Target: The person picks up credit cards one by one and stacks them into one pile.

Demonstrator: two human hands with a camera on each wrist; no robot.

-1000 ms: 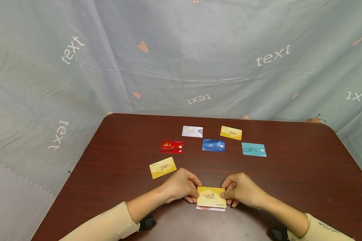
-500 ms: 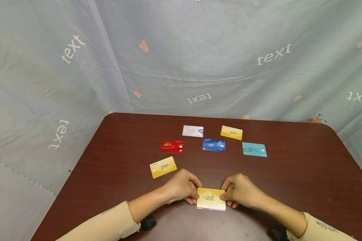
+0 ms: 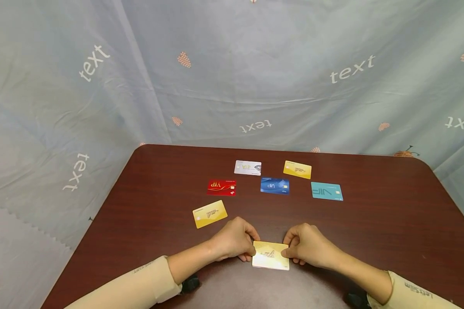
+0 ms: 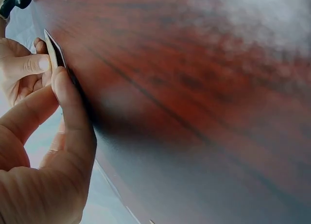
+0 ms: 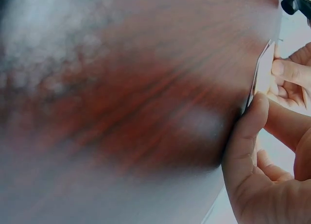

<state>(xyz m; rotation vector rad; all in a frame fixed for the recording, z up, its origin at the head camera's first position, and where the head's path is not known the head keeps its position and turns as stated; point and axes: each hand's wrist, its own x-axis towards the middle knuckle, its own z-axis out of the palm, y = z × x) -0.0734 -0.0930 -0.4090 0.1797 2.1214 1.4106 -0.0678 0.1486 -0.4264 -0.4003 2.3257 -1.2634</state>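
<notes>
In the head view, a small stack of cards [image 3: 270, 262] with a yellow card on top lies between my two hands near the table's front. My left hand [image 3: 236, 241] pinches the stack's left edge, its thumb on the yellow face. At the opposite edge my right hand [image 3: 311, 245] pinches it the same way. Both wrist views catch the stack nearly edge-on; the left wrist view shows a gap along the stack's edge [image 4: 51, 50], and the right wrist view shows a paler layer at the edge [image 5: 262, 71]. Most of the lower cards are hidden under the yellow one.
Beyond my hands, separate cards lie flat on the dark wooden table [image 3: 158, 180]: yellow [image 3: 210, 214], red [image 3: 221, 188], white [image 3: 247, 168], blue [image 3: 275, 186], another yellow [image 3: 297, 170] and teal [image 3: 327, 191]. A grey printed curtain [image 3: 255, 77] hangs behind the table.
A white card stuck out past the near edge of the yellow card; now the edges almost line up. The yellow face catches more glare. Both hands stay nearly in place.
</notes>
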